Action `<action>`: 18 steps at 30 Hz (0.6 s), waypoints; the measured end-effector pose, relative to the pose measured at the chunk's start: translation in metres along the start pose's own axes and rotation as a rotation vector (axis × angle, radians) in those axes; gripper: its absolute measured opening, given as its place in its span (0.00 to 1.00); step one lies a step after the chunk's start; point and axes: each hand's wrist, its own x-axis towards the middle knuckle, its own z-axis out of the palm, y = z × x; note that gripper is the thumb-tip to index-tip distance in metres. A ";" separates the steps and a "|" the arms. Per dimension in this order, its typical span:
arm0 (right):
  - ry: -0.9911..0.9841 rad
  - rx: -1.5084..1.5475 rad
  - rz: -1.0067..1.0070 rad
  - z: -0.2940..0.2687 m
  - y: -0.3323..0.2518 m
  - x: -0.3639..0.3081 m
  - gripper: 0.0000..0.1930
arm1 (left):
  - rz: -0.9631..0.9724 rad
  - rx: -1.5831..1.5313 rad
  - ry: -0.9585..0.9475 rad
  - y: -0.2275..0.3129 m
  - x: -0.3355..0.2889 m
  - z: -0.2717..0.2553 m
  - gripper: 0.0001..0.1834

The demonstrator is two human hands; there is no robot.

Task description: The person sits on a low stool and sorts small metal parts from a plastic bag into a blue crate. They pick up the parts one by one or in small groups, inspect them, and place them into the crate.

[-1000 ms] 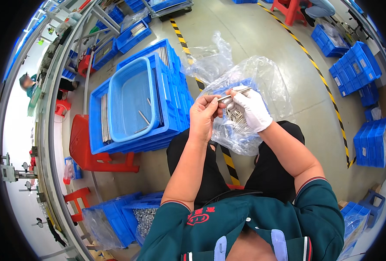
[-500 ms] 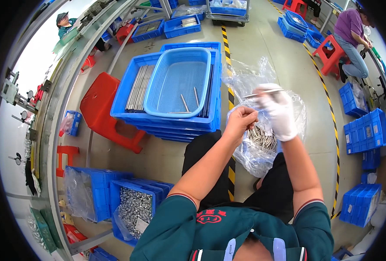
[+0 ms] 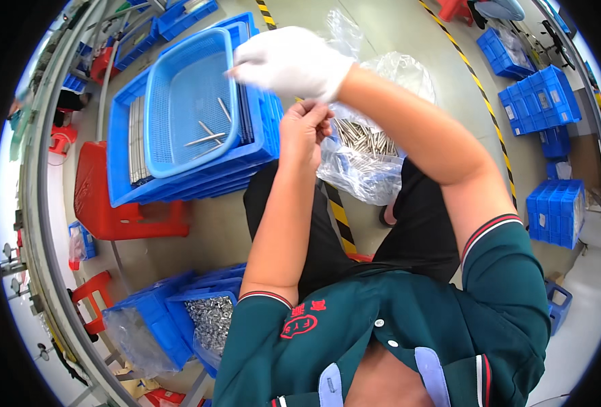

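My right hand [image 3: 290,66], in a white glove, is over the right rim of a light blue mesh basket [image 3: 178,74]. Its fingers are smeared by motion, and no rod shows in them. Three slim metal rods lie in the basket, the lowest one being a pointed metal rod [image 3: 204,140]. My bare left hand [image 3: 302,132] is just below the glove, its fingertips pinched together; whatever they hold is too small to make out. Right of it, a clear plastic bag [image 3: 361,173] lies open on the floor with many short metal rods [image 3: 361,138] inside.
The basket rests on stacked blue crates [image 3: 259,129], with long rods [image 3: 137,139] lined up beside it. A red stool [image 3: 97,190] stands to the left. Metal fittings [image 3: 211,322] fill a crate at lower left. More blue crates [image 3: 541,102] stand right of the striped floor line.
My right hand has swung left from above the bag to the basket, and the rod it held has left it. Another rod lies in the basket. The view has shifted.
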 end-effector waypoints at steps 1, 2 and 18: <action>-0.019 -0.022 0.046 -0.013 0.025 -0.014 0.16 | 0.012 0.015 0.047 0.004 -0.004 0.006 0.07; -0.169 -0.089 0.032 -0.025 0.053 -0.030 0.15 | 0.022 0.009 0.063 0.007 -0.005 0.008 0.07; -0.529 -0.396 0.919 0.188 0.255 -0.256 0.32 | -0.081 -0.013 -0.014 0.007 -0.012 0.034 0.07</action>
